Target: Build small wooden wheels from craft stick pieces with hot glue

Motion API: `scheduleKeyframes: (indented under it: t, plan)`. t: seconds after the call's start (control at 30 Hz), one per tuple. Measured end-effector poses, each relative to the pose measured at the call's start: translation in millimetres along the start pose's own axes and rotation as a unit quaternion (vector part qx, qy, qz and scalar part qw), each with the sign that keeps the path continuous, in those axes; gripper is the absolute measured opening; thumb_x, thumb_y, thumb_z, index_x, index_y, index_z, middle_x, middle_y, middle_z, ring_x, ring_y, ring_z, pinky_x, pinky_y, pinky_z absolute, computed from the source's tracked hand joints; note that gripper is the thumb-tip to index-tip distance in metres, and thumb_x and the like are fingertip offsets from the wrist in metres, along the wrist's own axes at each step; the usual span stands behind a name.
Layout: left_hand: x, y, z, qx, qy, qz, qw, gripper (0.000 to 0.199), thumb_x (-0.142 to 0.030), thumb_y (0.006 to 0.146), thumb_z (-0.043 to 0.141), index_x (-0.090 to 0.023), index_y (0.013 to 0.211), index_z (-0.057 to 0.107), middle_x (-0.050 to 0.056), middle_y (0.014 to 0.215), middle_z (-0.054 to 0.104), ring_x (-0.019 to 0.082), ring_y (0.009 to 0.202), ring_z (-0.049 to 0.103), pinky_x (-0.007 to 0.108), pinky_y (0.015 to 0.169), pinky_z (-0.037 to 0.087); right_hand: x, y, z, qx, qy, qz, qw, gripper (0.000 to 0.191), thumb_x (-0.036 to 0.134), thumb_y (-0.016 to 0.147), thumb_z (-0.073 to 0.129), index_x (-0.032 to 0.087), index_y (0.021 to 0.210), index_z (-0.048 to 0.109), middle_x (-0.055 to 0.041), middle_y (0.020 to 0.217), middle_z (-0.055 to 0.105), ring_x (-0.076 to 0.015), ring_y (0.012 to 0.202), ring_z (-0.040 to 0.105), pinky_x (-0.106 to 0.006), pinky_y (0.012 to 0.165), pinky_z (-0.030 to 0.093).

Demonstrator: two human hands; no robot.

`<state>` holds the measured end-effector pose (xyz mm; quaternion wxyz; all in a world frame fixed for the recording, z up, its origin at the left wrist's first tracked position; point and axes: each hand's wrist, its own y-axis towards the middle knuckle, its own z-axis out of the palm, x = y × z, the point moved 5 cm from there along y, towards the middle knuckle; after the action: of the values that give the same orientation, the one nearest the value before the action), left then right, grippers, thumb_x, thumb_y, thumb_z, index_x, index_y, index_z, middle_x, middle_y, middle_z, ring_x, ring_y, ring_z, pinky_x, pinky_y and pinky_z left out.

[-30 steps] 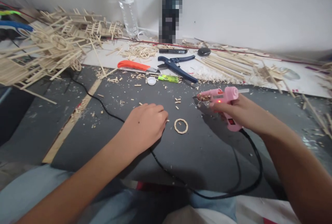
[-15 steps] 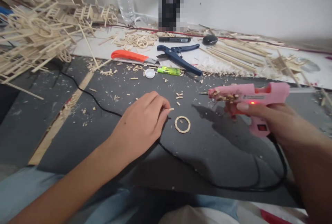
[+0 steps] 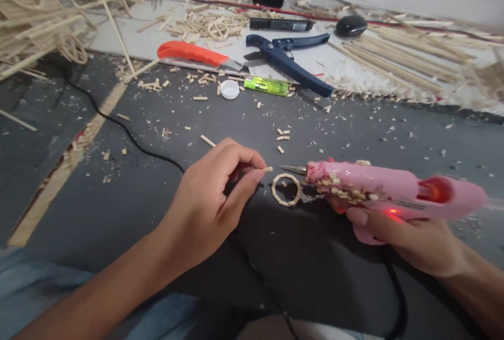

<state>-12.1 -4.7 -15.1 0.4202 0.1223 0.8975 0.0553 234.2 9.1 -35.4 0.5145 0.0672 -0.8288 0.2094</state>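
Observation:
My left hand [image 3: 220,188] pinches a short piece of wooden stick [image 3: 268,169] between thumb and forefinger. My right hand [image 3: 409,240] is wrapped round the grip of a pink glue gun [image 3: 366,182], whose red light glows. Its metal nozzle points left, close to the tip of the stick piece but apart from it. Bits of wood cling to the gun's front. On the dark table just below the nozzle lies a small ring [image 3: 286,190] made of short stick pieces. Several loose stick pieces [image 3: 281,135] lie beyond the ring.
Farther back lie an orange utility knife [image 3: 192,54], a green lighter [image 3: 266,86], a white cap [image 3: 229,89], blue cutters [image 3: 291,62], a black marker [image 3: 281,24] and a black mouse [image 3: 351,26]. Wooden structures [image 3: 35,20] stand at left. A black cord [image 3: 129,138] crosses the table.
The glue gun has moved left and down, bringing its nozzle close to my left hand's stick piece. My left hand has turned slightly, still pinching. The view has tilted downward.

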Motion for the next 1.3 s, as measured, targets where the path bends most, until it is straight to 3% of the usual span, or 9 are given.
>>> scheduleKeyframes:
  t: [0.1, 0.2, 0.27, 0.4, 0.53, 0.67, 0.83, 1.07, 1.3]
  plan:
    - [-1.7, 1.1, 1.9, 0.013, -0.006, 0.016, 1.000, 0.008, -0.021, 0.101, 0.054, -0.021, 0.099, 0.061, -0.001, 0.092, 0.063, 0.011, 0.080, 0.058, 0.026, 0.075, 0.046, 16.5, 4.7, 7.0, 0.045, 0.038, -0.074, 0.996, 0.036, 0.027, 0.085, 0.067, 0.042, 0.116, 0.077, -0.0053, 0.111, 0.076, -0.0270, 0.088, 0.072, -0.032, 0.056, 0.054]
    - [-3.6, 1.4, 4.1, 0.024, -0.008, 0.031, 0.999, 0.008, -0.021, 0.102, 0.053, -0.020, 0.100, 0.061, -0.001, 0.093, 0.063, 0.012, 0.083, 0.059, 0.026, 0.077, 0.046, 26.1, 7.3, 10.1, 0.045, 0.017, -0.101, 0.994, 0.039, 0.021, 0.081, 0.067, 0.045, 0.109, 0.079, -0.0014, 0.102, 0.078, -0.0266, 0.088, 0.072, -0.037, 0.076, 0.059]
    - [-5.0, 1.2, 4.2, 0.026, -0.006, 0.040, 0.999, 0.008, -0.021, 0.102, 0.053, -0.019, 0.100, 0.061, 0.000, 0.093, 0.063, 0.012, 0.084, 0.059, 0.027, 0.077, 0.046, 26.9, 8.0, 11.3, 0.048, -0.012, -0.079, 0.996, 0.032, 0.022, 0.077, 0.068, 0.039, 0.101, 0.081, -0.0026, 0.088, 0.076, -0.0232, 0.069, 0.067, -0.034, 0.061, 0.056]
    - [-6.7, 0.5, 2.7, 0.021, 0.001, 0.047, 0.999, 0.009, -0.021, 0.103, 0.053, -0.018, 0.100, 0.060, 0.000, 0.092, 0.063, 0.012, 0.083, 0.058, 0.026, 0.077, 0.047, 25.5, 6.8, 11.2, 0.048, -0.040, -0.032, 0.998, 0.025, 0.026, 0.074, 0.066, 0.034, 0.093, 0.081, -0.0032, 0.071, 0.068, -0.0158, 0.045, 0.048, -0.028, 0.035, 0.033]
    - [-7.1, -0.1, 1.8, 0.015, 0.004, 0.049, 0.999, 0.009, -0.020, 0.103, 0.053, -0.018, 0.099, 0.061, 0.000, 0.093, 0.062, 0.011, 0.084, 0.058, 0.025, 0.078, 0.046, 27.0, 5.5, 9.5, 0.022, -0.037, -0.048, 0.998, 0.017, 0.027, 0.073, 0.066, 0.031, 0.084, 0.079, -0.0043, 0.071, 0.067, -0.0153, 0.045, 0.045, -0.030, 0.038, 0.036]
    - [-7.5, -0.2, 2.0, 0.019, 0.009, 0.050, 0.999, 0.010, -0.018, 0.103, 0.052, -0.017, 0.099, 0.061, 0.000, 0.093, 0.062, 0.010, 0.084, 0.058, 0.023, 0.079, 0.046, 25.4, 5.2, 8.8, 0.010, -0.038, -0.031, 0.999, 0.004, 0.026, 0.070, 0.067, 0.029, 0.070, 0.070, -0.0016, 0.054, 0.050, -0.0174, 0.048, 0.046, -0.029, 0.038, 0.035]
    - [-8.0, 0.1, 1.5, 0.020, 0.016, 0.051, 0.998, 0.011, -0.017, 0.103, 0.052, -0.017, 0.098, 0.061, 0.000, 0.093, 0.063, 0.010, 0.085, 0.059, 0.023, 0.080, 0.047, 26.3, 5.1, 7.6, 0.002, -0.048, -0.029, 0.998, 0.012, 0.028, 0.070, 0.065, 0.028, 0.061, 0.058, 0.0014, 0.049, 0.047, -0.0144, 0.041, 0.039, -0.030, 0.036, 0.029]
    - [-8.4, 0.7, 2.8, 0.020, 0.016, 0.054, 0.998, 0.011, -0.017, 0.102, 0.052, -0.016, 0.098, 0.061, 0.001, 0.092, 0.063, 0.011, 0.085, 0.059, 0.025, 0.080, 0.047, 24.3, 6.7, 7.8, 0.038, -0.047, -0.067, 0.996, 0.006, 0.023, 0.074, 0.063, 0.028, 0.072, 0.066, 0.0011, 0.055, 0.049, -0.0138, 0.044, 0.040, -0.028, 0.036, 0.031]
    - [-7.9, 0.7, 2.8, 0.010, -0.005, 0.072, 0.997, 0.010, -0.017, 0.102, 0.054, -0.013, 0.097, 0.062, 0.002, 0.090, 0.062, 0.010, 0.082, 0.058, 0.023, 0.079, 0.045, 21.2, 5.2, 4.7, 0.099, -0.078, -0.196, 0.973, 0.022, 0.016, 0.085, 0.057, 0.035, 0.093, 0.062, 0.0058, 0.059, 0.050, -0.0121, 0.041, 0.043, -0.022, 0.032, 0.035]
